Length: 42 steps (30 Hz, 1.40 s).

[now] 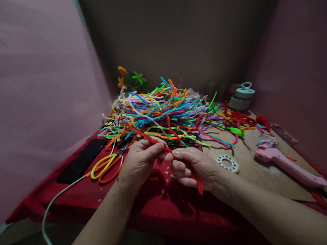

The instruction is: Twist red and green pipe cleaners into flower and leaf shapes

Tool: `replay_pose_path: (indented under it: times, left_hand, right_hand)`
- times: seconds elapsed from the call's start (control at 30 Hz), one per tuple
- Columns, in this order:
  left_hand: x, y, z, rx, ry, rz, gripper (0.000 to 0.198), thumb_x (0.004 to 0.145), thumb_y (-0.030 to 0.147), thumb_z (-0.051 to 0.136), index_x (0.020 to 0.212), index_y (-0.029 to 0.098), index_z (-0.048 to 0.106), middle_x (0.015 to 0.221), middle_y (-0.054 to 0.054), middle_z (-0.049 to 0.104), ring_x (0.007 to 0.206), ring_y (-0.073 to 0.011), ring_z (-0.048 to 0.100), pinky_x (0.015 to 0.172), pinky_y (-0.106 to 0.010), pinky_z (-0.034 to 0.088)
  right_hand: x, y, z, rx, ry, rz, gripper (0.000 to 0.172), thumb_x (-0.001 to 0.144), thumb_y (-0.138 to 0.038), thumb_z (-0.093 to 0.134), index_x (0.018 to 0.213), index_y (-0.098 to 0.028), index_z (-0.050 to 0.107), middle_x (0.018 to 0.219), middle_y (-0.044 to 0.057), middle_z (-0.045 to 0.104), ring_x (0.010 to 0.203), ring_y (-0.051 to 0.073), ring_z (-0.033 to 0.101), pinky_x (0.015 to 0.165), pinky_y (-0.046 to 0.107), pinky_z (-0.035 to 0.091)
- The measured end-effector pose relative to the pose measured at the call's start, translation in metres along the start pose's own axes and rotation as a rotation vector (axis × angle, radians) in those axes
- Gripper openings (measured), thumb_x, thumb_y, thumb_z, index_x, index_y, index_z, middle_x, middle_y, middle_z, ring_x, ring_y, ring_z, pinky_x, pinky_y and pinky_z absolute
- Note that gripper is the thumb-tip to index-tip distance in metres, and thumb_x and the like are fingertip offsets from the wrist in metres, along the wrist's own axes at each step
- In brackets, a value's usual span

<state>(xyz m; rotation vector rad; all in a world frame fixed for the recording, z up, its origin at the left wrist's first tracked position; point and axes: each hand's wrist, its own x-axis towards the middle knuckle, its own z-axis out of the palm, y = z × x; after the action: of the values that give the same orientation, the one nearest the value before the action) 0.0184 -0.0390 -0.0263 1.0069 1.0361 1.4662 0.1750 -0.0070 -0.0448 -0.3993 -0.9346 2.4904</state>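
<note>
A red pipe cleaner (152,139) runs through both hands above the front of the table. My left hand (145,156) pinches it between thumb and fingers, and its far end sticks out to the upper left. Close beside, my right hand (190,165) grips the same strand with thumb and forefinger; a red end hangs out below its palm. Behind the hands lies a big tangled heap of colourful pipe cleaners (158,108). Scissors (107,167) with yellow and orange handles rest left of my left hand.
A black phone (82,160) and a pale cable (57,195) lie at left. On the brown board (219,143) at right are a round white disc (227,163) with holes and a pink glue gun (288,166). A lidded jar (242,97) stands at the back right.
</note>
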Motion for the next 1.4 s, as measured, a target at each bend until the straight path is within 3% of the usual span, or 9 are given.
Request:
replay_pose_path:
  times: [0.17, 0.3, 0.43, 0.63, 0.83, 1.07, 1.23, 1.4]
  left_hand:
    - [-0.001, -0.001, 0.002, 0.051, 0.067, 0.007, 0.011, 0.066, 0.022, 0.07, 0.071, 0.013, 0.066, 0.055, -0.001, 0.061, 0.045, -0.0084, 0.053, 0.044, -0.019, 0.042]
    - [-0.003, -0.002, 0.001, 0.056, 0.08, 0.017, 0.011, 0.067, 0.022, 0.07, 0.071, 0.013, 0.065, 0.056, -0.001, 0.061, 0.043, -0.0079, 0.052, 0.043, -0.019, 0.042]
    - [-0.005, -0.002, 0.002, 0.101, 0.079, 0.061, 0.01, 0.069, 0.022, 0.067, 0.072, 0.014, 0.063, 0.054, -0.001, 0.061, 0.041, -0.0079, 0.05, 0.039, -0.017, 0.038]
    - [-0.002, 0.0, 0.002, 0.176, 0.163, 0.15, 0.013, 0.072, 0.025, 0.063, 0.075, 0.013, 0.063, 0.049, -0.001, 0.058, 0.039, -0.0091, 0.05, 0.039, -0.019, 0.039]
    - [0.006, 0.001, 0.0, -0.048, 0.247, 0.147, 0.017, 0.068, 0.027, 0.067, 0.074, 0.012, 0.063, 0.064, -0.004, 0.066, 0.054, -0.0126, 0.061, 0.052, -0.021, 0.047]
    - [0.011, 0.001, -0.008, -0.273, 0.202, 0.09, 0.013, 0.069, 0.02, 0.069, 0.079, 0.013, 0.064, 0.071, -0.003, 0.068, 0.067, -0.012, 0.064, 0.068, -0.024, 0.051]
    - [0.014, 0.0, -0.012, -0.374, 0.251, 0.091, 0.013, 0.065, 0.016, 0.072, 0.076, 0.013, 0.065, 0.069, -0.001, 0.067, 0.067, -0.0095, 0.064, 0.069, -0.02, 0.051]
    - [0.017, 0.005, -0.015, -0.404, 0.287, 0.1, 0.003, 0.076, 0.014, 0.06, 0.074, 0.014, 0.062, 0.069, -0.002, 0.066, 0.062, -0.0092, 0.063, 0.064, -0.022, 0.053]
  right_hand:
    - [-0.001, 0.001, 0.001, -0.069, -0.024, -0.016, 0.017, 0.081, -0.023, 0.05, 0.089, -0.012, 0.06, 0.047, -0.007, 0.039, 0.036, 0.003, 0.024, 0.031, 0.014, 0.022]
    - [-0.002, 0.001, 0.001, -0.069, -0.014, -0.008, 0.015, 0.081, -0.023, 0.052, 0.087, -0.012, 0.06, 0.046, -0.009, 0.029, 0.037, 0.003, 0.015, 0.03, 0.013, 0.015]
    - [-0.002, 0.0, 0.004, -0.104, 0.003, -0.003, 0.015, 0.081, -0.024, 0.052, 0.086, -0.014, 0.061, 0.044, -0.011, 0.021, 0.036, 0.003, 0.009, 0.03, 0.014, 0.014]
    - [-0.004, 0.001, 0.008, -0.127, -0.02, 0.003, 0.014, 0.08, -0.023, 0.053, 0.086, -0.013, 0.06, 0.043, -0.011, 0.021, 0.035, 0.003, 0.009, 0.03, 0.014, 0.015]
    - [-0.002, 0.001, 0.005, -0.114, 0.034, 0.027, 0.015, 0.082, -0.027, 0.052, 0.087, -0.014, 0.058, 0.043, -0.012, 0.019, 0.037, 0.004, 0.007, 0.029, 0.014, 0.015]
    - [-0.003, 0.002, 0.003, -0.099, 0.028, 0.072, 0.016, 0.083, -0.026, 0.049, 0.087, -0.014, 0.059, 0.043, -0.011, 0.021, 0.036, 0.004, 0.008, 0.029, 0.014, 0.015]
    - [-0.002, 0.003, 0.001, -0.113, -0.017, 0.077, 0.017, 0.083, -0.028, 0.051, 0.089, -0.014, 0.059, 0.043, -0.011, 0.022, 0.036, 0.004, 0.009, 0.029, 0.013, 0.016]
    - [-0.001, 0.003, -0.001, -0.147, 0.004, 0.099, 0.019, 0.082, -0.031, 0.053, 0.088, -0.014, 0.058, 0.042, -0.012, 0.023, 0.033, 0.002, 0.01, 0.028, 0.013, 0.02]
